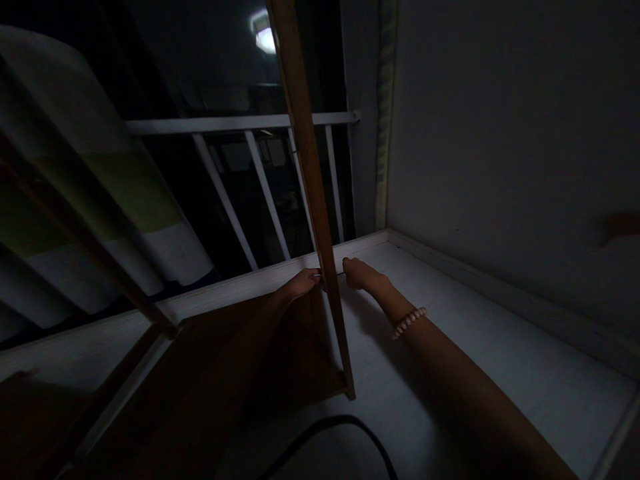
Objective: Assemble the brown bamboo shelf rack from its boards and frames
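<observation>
A tall wooden upright (311, 180) of a brown shelf frame rises from the pale floor near a window. My left hand (303, 283) reaches to its left side at the base, fingers curled against the wood. My right hand (356, 272), with a bead bracelet (409, 322) on the wrist, is closed just right of the upright, and a thin dark object I cannot name runs between the two hands across the wood. The light is very dim.
A white railing (240, 124) with slanted bars fronts the dark window. A striped curtain (100, 193) hangs at left. A grey wall (510, 147) stands at right. A black cable (330, 427) loops on the floor in front. The shelf's brown board (240, 373) lies low at left.
</observation>
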Demonstrator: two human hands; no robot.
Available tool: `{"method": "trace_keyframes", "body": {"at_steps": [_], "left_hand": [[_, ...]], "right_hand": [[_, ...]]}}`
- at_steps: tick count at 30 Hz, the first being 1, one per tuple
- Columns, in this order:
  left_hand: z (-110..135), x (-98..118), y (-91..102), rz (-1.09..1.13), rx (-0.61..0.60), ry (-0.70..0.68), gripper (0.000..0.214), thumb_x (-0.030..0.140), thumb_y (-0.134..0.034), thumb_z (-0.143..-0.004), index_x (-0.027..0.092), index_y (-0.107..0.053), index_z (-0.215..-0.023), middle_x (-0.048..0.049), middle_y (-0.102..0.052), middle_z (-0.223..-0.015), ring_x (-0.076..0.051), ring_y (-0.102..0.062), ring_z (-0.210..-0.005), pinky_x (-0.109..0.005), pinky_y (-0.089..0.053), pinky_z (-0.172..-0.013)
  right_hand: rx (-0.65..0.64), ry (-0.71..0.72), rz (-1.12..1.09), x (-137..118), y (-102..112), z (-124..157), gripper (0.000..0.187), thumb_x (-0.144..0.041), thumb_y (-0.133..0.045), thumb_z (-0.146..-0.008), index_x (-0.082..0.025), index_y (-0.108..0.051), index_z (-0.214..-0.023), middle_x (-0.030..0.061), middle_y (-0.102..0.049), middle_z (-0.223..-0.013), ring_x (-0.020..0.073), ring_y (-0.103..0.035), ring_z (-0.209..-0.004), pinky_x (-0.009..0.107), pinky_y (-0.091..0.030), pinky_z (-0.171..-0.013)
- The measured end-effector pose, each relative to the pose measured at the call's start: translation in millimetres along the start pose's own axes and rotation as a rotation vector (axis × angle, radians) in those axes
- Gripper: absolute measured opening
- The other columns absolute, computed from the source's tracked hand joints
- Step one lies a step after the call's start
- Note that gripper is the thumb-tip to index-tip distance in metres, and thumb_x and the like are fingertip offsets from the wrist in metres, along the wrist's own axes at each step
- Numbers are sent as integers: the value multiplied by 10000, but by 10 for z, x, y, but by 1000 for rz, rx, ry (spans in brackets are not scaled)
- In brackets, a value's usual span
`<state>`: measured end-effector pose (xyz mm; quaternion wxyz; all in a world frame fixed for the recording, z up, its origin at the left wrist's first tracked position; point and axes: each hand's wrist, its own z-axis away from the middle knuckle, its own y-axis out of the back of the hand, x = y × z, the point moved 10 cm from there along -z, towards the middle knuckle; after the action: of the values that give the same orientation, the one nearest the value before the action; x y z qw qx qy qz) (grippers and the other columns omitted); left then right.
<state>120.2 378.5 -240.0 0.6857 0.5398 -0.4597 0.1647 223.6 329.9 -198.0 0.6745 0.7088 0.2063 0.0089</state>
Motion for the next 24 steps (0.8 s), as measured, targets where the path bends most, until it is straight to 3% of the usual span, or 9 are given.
{"method": "trace_keyframes", "body": {"at_steps": [9,17,24], "left_hand": [[-5,-7,-11,35,-28,23,215,304,-507,-809,107,-579,-857,-20,-606,-753,-120,-576,-698,-322,-468,-715],[11,41,-17,29,-48,-5,215,307,-512,-808,102,-574,-831,-17,-592,-736,-111,-565,-681,-301,-474,-685],[-12,22,-11,35,-39,-6,191,281,-511,-809,104,-573,-846,-17,-589,-753,-116,-564,-708,-317,-469,-714]], "right_hand": [[-32,194,-73,22,-54,-29,306,-35,-478,-706,-127,-597,-974,72,-627,-852,155,-570,-775,203,-396,-640],[1,231,-166,113,-94,-88,254,-81,-465,-756,-114,-613,-958,48,-613,-780,118,-548,-691,186,-385,-629],[96,185,-234,97,-15,-106,202,-85,-449,-785,-91,-648,-817,48,-624,-696,113,-537,-662,185,-378,-671]]}}
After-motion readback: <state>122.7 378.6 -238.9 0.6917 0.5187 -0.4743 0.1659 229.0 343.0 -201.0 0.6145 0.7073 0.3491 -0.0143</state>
